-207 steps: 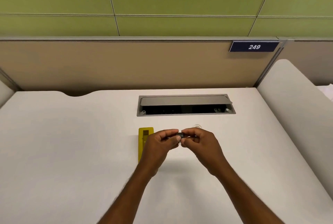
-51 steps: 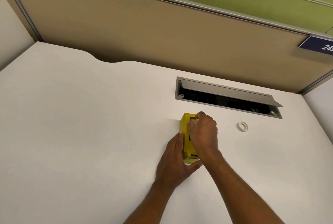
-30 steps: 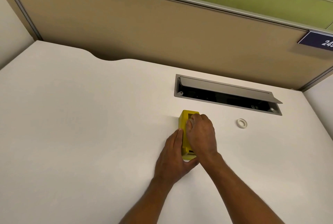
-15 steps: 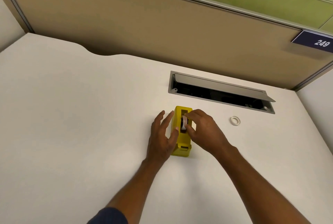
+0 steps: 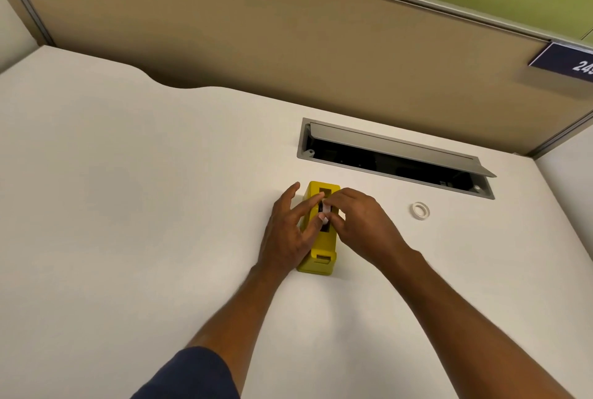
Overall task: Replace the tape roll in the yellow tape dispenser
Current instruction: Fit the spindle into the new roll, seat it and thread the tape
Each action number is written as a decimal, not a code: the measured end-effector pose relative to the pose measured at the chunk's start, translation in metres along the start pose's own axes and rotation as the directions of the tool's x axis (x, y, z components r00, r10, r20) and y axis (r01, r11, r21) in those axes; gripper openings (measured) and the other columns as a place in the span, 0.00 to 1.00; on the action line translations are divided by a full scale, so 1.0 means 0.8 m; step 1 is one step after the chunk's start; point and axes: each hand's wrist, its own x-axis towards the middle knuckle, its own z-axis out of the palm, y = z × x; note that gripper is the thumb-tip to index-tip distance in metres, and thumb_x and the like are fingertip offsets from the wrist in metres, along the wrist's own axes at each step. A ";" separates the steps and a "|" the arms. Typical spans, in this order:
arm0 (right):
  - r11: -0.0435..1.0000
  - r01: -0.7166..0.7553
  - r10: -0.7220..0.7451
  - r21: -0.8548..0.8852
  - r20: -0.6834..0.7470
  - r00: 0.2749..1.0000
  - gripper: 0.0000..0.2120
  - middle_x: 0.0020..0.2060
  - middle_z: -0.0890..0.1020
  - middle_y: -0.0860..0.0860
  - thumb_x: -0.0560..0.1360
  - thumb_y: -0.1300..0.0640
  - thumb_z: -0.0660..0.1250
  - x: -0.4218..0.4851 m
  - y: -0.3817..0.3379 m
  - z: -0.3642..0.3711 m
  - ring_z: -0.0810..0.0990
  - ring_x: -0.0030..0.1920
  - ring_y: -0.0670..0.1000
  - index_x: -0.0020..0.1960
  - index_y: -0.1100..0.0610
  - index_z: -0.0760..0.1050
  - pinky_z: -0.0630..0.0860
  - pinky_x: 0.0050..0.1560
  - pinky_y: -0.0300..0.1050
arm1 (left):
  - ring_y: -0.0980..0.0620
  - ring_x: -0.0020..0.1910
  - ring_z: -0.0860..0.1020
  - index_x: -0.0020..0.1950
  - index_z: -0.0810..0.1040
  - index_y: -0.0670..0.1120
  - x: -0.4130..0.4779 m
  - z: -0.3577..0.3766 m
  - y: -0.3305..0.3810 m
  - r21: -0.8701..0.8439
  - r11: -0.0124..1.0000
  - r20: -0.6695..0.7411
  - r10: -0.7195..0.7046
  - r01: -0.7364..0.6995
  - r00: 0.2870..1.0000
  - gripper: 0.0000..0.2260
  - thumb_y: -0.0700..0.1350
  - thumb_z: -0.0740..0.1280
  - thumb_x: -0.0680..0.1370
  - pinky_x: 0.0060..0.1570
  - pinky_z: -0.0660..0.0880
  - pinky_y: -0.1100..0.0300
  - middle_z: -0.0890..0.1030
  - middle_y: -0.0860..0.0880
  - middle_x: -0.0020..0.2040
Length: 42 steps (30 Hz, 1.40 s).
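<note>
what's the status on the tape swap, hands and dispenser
Left hand steadying the yellow dispenser. Right hand pinching the tape roll at the top slot. Spare ring lies apart on the desk; nothing in the way.

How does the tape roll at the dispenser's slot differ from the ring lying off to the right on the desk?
The tape roll stands on edge in the yellow dispenser; the loose ring lies flat on the desk. The right hand and left hand both touch the roll; the ring lies apart, untouched. The roll is mostly hidden; the ring shows its open centre. Both look whitish.
</note>
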 end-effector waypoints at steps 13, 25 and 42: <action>0.999 -0.039 0.039 0.026 0.000 0.999 0.09 0.52 0.82 0.53 0.77 0.55 0.64 0.008 -0.001 -0.003 0.79 0.49 0.52 0.53 0.56 0.80 0.70 0.46 0.39 | 0.53 0.71 0.63 0.60 0.65 0.76 0.000 -0.001 -0.004 -0.024 1.000 0.019 0.010 -0.010 1.000 0.16 0.69 0.57 0.73 0.61 0.64 0.59 0.63 0.54 0.75; 0.993 -0.104 0.103 0.059 0.024 0.994 0.10 0.49 0.83 0.55 0.76 0.55 0.65 0.020 -0.004 -0.004 0.79 0.46 0.52 0.50 0.57 0.82 0.75 0.45 0.44 | 0.54 0.71 0.63 0.65 0.68 0.68 -0.001 0.000 -0.006 -0.005 1.000 0.025 0.003 -0.003 1.000 0.18 0.64 0.60 0.74 0.61 0.64 0.59 0.64 0.54 0.74; 0.967 -0.229 0.227 0.112 0.029 0.973 0.11 0.48 0.84 0.55 0.78 0.54 0.64 0.029 -0.008 0.001 0.78 0.43 0.50 0.51 0.58 0.82 0.72 0.44 0.40 | 0.56 0.70 0.64 0.61 0.62 0.78 0.001 0.002 -0.009 0.012 1.000 0.013 0.024 -0.024 1.000 0.16 0.70 0.55 0.73 0.60 0.61 0.62 0.66 0.55 0.73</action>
